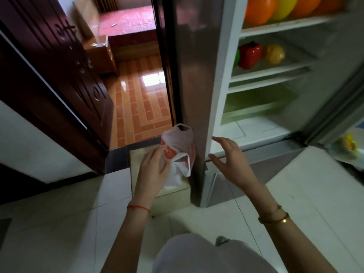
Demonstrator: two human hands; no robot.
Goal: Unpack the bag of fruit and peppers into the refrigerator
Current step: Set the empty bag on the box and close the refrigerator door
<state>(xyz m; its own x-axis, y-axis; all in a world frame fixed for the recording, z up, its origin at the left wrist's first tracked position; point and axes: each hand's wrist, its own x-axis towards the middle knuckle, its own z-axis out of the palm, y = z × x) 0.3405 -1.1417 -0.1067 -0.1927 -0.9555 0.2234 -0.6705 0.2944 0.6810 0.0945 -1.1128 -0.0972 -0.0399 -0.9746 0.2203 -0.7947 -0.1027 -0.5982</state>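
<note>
Bag (178,154), white plastic with orange print, sits on a low box (173,196) on the floor, against the fridge (197,75) side. Left hand (155,166) pinches the bag's edge near its top, fingers curled on the plastic. Right hand (228,154) hovers apart from the bag, fingers spread and relaxed, holding nothing, before the fridge's lower front edge. Fridge stands open: orange and yellow-green fruit (275,8) on the top shelf, a red pepper (250,55) and a yellowish fruit (275,54) on the shelf below.
</note>
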